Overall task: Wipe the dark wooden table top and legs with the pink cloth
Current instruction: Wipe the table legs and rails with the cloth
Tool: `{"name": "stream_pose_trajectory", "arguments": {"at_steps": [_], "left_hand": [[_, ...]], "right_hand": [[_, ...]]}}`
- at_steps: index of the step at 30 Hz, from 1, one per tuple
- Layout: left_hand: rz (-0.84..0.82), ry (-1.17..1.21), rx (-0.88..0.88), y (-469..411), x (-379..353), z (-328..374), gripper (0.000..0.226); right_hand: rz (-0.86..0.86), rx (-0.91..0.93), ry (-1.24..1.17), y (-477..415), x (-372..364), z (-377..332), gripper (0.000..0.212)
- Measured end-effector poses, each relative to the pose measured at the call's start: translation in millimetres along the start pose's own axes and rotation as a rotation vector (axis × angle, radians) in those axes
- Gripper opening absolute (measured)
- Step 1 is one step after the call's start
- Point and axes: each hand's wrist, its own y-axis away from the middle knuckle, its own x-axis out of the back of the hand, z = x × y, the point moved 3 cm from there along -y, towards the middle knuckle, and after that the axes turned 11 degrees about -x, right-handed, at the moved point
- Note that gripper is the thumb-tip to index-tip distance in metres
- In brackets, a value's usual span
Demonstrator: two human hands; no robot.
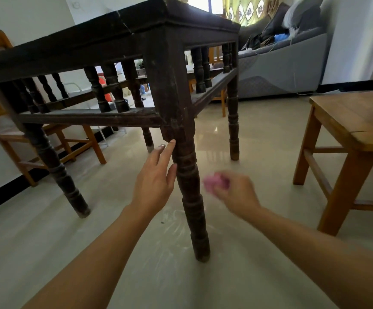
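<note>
Head view, low and looking under the table.

Far left: a light wooden chair (47, 139) stands against the wall, partly behind the dark table (136, 34). The top is seen edge-on from below, so its condition cannot be judged.

Centre-left: the left hand (154, 181) is on the left side of the near leg (190, 186). Its fingers (168, 150) are straight and loosely together. The forefinger tip touches the leg just under the square block, and the thumb lies against the turned part. It grips nothing; it appears to steady the leg.

Centre: the near leg runs upright from the rail to the floor (259, 139), leaning slightly in this view. Pale smears mark the floor around its foot.

Centre-right: the pink cloth (214, 182) is bunched in the right hand (236, 192), whose fingers are curled round it. The image is blurred there, so the exact finger placement cannot be told. The cloth is just to the right of the leg at mid-height, not touching it.

Judgement: the leg lies directly left of the cloth, and the right hand is the working hand. A short move left would make contact, with strokes then running along the leg's length. Nothing lies between them. The left thumb occupies the opposite face.

Right: a light wooden stool (354, 130) stands well apart. A grey sofa (281, 63) is far behind.
</note>
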Motion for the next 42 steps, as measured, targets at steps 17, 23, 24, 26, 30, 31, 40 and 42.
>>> {"name": "stream_pose_trajectory", "arguments": {"at_steps": [17, 23, 24, 26, 30, 31, 40, 42], "left_hand": [[-0.081, 0.057, -0.118, 13.8, -29.8, 0.5, 0.054], [-0.119, 0.034, -0.154, 18.8, -41.7, -2.1, 0.053], [-0.124, 0.033, -0.165, 19.9, -42.4, -1.8, 0.053], [-0.138, 0.031, -0.171, 22.1, -43.3, 0.2, 0.052], [-0.16, 0.019, -0.126, 24.3, -46.0, 4.6, 0.052], [-0.164, 0.019, -0.118, 24.7, -46.7, 5.2, 0.052], [-0.189, 0.014, -0.169, 37.6, -63.8, -2.5, 0.052], [-0.186, 0.048, -0.153, 40.4, -68.7, -4.4, 0.054]], "right_hand": [[0.17, -0.355, -0.419, -22.2, -23.9, 12.0, 0.027], [-0.042, -0.175, -0.013, 42.8, -84.0, 39.3, 0.027], [-0.141, -0.183, 0.029, 46.2, -84.6, 49.8, 0.025], [-0.23, -0.266, 0.016, 37.3, -74.8, 62.0, 0.023], [0.065, -0.401, -0.252, -1.5, -47.7, 45.0, 0.021], [0.086, -0.424, -0.345, -4.4, -52.7, 38.1, 0.023], [-0.314, -0.277, 0.03, 61.0, -92.3, 89.7, 0.028], [-0.062, -0.367, -0.004, 30.6, -68.6, 91.0, 0.024]]}}
